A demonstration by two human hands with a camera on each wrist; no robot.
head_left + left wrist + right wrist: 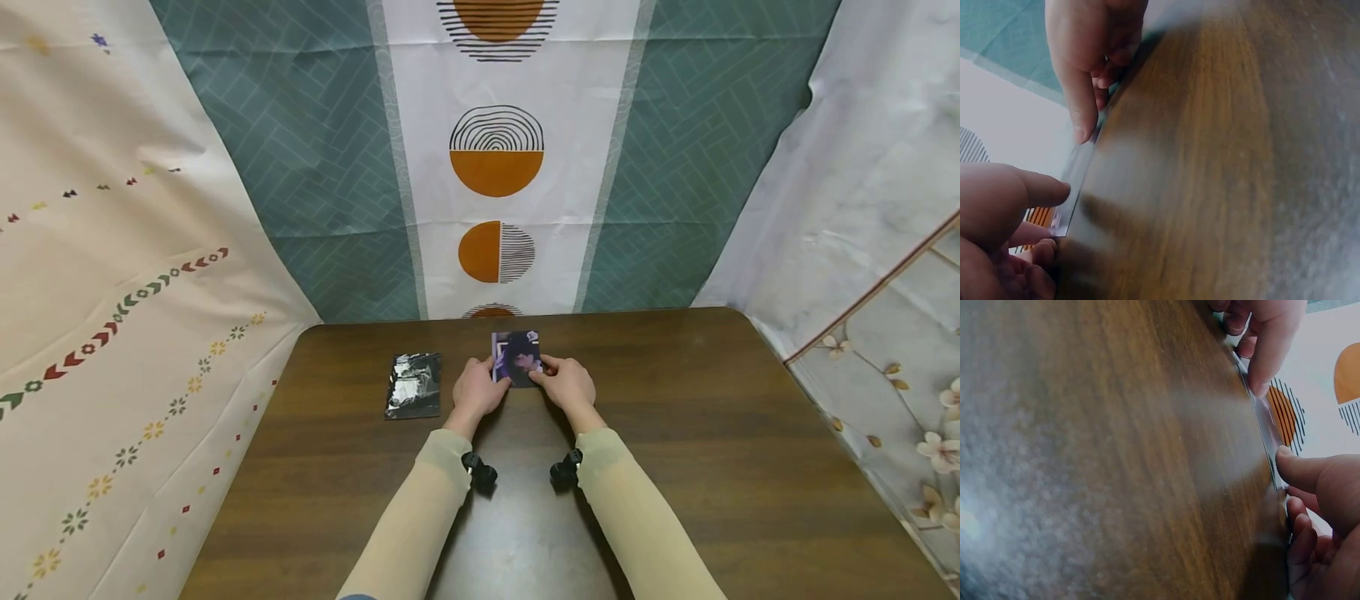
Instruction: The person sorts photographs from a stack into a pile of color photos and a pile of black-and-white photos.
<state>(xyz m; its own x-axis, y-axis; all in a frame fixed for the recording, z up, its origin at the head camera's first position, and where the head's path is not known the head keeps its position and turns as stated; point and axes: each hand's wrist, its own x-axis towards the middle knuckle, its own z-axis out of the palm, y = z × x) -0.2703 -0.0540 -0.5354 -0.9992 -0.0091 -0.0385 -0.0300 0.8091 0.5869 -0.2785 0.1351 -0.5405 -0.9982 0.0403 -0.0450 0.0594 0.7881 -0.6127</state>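
A small glossy photo card (517, 357) with a dark-haired figure on a purple ground is held between both hands near the table's far edge. My left hand (478, 387) pinches its left side, thumb on top and fingers curled beneath. At the opposite side, my right hand (567, 382) pinches the card in the same way. Both wrist views show the card edge-on, a thin shiny strip (1075, 181) just over the wood. To the left of my left hand lies a black, shiny, crinkled plastic sleeve (414, 386); whether it contains anything cannot be made out.
The brown wooden table (720, 467) reflects light along its middle. A patterned green and white cloth (330, 150) hangs behind its far edge. Pale cloths hang at the left (150, 333) and right. Small black wrist cameras (482, 477) sit on both forearms.
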